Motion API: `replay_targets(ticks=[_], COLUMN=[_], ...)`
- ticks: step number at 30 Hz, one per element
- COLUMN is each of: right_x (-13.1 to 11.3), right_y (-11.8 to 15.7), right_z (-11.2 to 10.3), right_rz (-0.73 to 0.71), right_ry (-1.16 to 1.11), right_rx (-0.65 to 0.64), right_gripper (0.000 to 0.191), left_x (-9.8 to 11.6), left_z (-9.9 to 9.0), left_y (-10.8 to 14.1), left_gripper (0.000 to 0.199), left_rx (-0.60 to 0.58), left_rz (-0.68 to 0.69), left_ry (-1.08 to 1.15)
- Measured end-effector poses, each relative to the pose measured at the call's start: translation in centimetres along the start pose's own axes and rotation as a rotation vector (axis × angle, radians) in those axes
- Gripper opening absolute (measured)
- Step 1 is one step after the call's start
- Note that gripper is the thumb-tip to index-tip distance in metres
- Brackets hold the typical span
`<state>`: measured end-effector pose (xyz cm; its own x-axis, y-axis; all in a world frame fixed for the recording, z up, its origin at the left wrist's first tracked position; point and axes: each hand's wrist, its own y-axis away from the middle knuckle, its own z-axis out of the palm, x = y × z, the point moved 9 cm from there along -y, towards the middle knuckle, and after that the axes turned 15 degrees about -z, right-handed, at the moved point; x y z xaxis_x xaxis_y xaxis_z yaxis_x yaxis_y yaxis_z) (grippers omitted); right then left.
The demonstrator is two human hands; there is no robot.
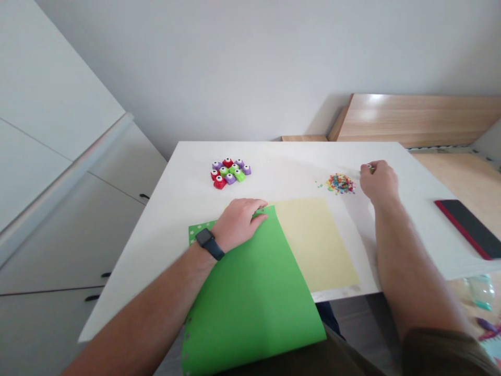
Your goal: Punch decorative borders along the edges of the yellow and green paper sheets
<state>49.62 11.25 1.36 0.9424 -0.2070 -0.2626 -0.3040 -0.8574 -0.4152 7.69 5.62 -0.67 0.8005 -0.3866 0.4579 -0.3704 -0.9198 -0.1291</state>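
My left hand (241, 222), with a dark watch on the wrist, pinches the far edge of a green sheet of paper (250, 297) between thumb and fingers. Small punched shapes run along the sheet's far left and near left edges, and its near end bends over the table edge. Beneath its right side lies a pale yellow sheet (313, 240). At the right of the table my right hand (379, 181) is closed around a small green-and-white craft punch (370, 168), mostly hidden by the fingers. Just left of that hand lies a pile of colourful paper confetti (340, 183).
Several red, purple and green craft punches (229, 172) stand grouped at the back left of the white table (156, 250). A black-and-red flat object (472, 227) lies at the right edge. Beyond are a wooden headboard (415, 120) and white cabinets (58, 219).
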Motion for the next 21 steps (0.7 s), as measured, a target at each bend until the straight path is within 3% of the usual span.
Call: replay_targets(ticks=[4,8,13,17,21], right_x=[3.3,4.4,4.8,4.7,3.2], right_y=[-0.2,-0.1,0.1,0.1,0.3], right_z=[0.7,1.1,1.8,1.8,0.3], right_rz=[0.115,0.144,0.127,0.122,0.095], right_ry=[0.125,0.158,0.135,0.149,0.156], right_rx=[-0.105,-0.119,-0.126,-0.117,0.006], right_gripper=[0.045,0.048,0.037,0.04,0.047], left_x=[0.0,0.0,0.1,0.2,0.2], left_z=[0.0,-0.1,-0.2,-0.3,-0.2], left_y=[0.0,0.0,0.0,0.0,0.0], left_gripper=[0.025,0.024,0.023,0.022,0.022], left_rx=[0.006,0.003,-0.004,-0.006,-0.018], left_rz=[0.011,0.016,0.003,0.002,0.008], left_ry=[0.004,0.01,0.02,0.037,0.033])
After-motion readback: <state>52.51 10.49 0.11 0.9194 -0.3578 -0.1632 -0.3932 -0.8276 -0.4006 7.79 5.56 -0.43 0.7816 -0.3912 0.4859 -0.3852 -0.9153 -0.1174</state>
